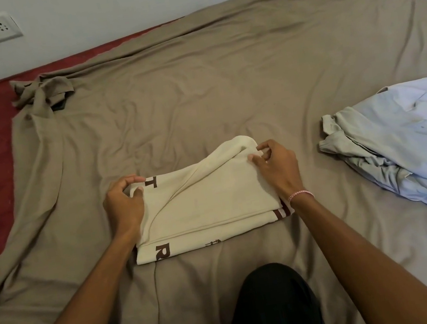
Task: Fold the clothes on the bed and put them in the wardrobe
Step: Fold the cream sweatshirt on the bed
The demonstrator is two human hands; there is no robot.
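Cream garment (202, 200) (brown lettering) partly folded at centre of bed (220, 75), left hand (124, 202) gripping its left edge with curled fingers, right hand (278, 166) pinching its upper right fold, pale blue shirt (406, 140) crumpled well apart to the right.

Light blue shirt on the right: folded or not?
Not folded. The light blue shirt lies crumpled in a loose heap on the bed; the left hand and right hand grip the cream garment instead.
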